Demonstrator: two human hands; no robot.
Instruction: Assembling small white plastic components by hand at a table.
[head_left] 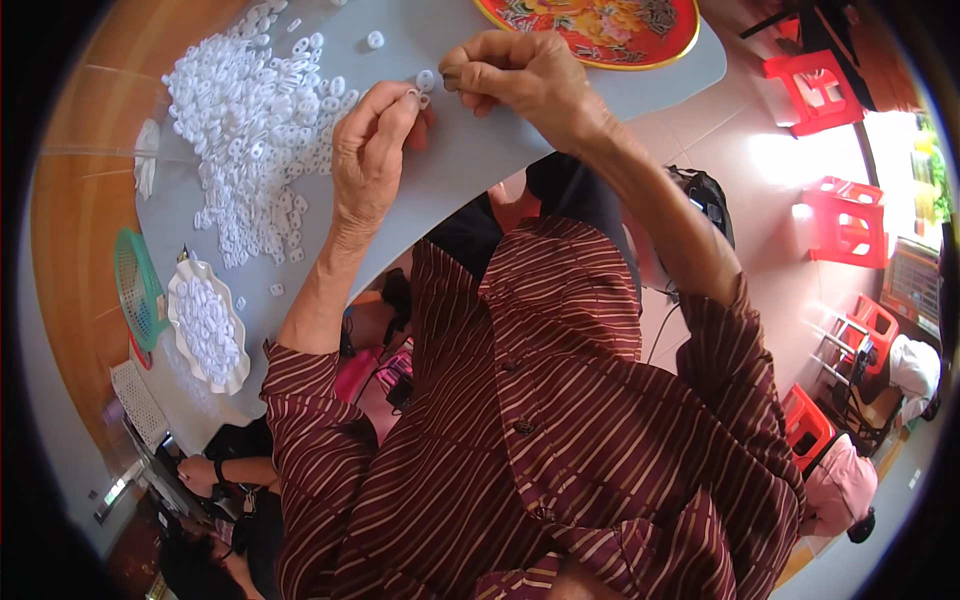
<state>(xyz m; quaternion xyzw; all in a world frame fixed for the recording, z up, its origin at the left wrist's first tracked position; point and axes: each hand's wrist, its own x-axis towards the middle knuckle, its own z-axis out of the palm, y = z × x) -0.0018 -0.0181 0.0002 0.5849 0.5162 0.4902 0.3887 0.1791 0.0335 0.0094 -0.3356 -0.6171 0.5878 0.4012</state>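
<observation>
Head view: saw a grey table (450,160) across the upper frame, bearing a heap of white pieces (260,120) at upper left, probably loose for easy picking, and a red tray (625,67) at top right. Found the left hand (368,160) pinched tight on a small white piece (424,101), protruding beyond the fingertips, likely for exposure; the right hand (540,85) pinched around a small dark thing (452,78).

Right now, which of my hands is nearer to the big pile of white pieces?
Left. Your left hand is just right of the pile, close to its edge; your right hand is farther right, by the red tray.
</observation>
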